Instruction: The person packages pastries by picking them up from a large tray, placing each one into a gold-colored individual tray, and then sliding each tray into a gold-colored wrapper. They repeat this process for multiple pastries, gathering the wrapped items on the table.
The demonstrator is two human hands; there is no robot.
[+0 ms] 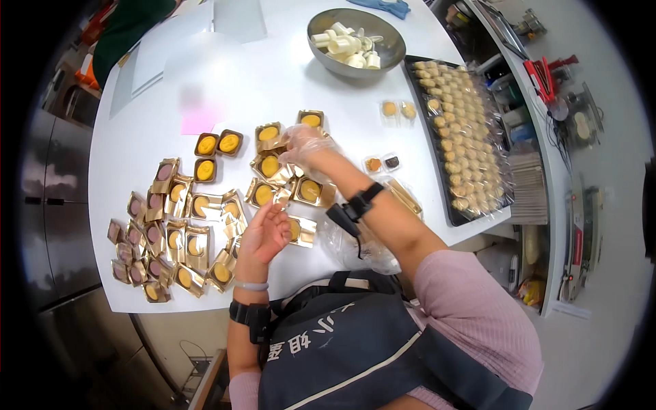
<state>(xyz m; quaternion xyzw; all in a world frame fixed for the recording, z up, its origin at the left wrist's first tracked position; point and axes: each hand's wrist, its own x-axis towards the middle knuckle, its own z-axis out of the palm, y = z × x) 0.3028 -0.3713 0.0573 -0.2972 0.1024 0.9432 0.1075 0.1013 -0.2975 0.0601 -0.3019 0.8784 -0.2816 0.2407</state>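
Observation:
My left hand [268,232] is bare, its fingers curled in a pinch at the edge of a gold foil packet [264,195] with a round yellow cake in its window. My right hand [307,143] wears a clear plastic glove. It reaches over the gold packets at the middle of the table, its fingers bent together beside a packet with a yellow cake [270,165]; what they grip is hidden. Another yellow-cake packet [309,190] lies between my hands. More stand around them, including one packet [311,119] just beyond my right hand.
Many gold packets with yellow or purple cakes [154,232] crowd the left. Three unwrapped yellow cakes [205,170] sit in dark trays. A metal bowl [321,51] holds white plastic pieces. At right, a black tray [447,212] carries rows of small pale balls under clear film. Crumpled clear plastic [355,249] lies near my body.

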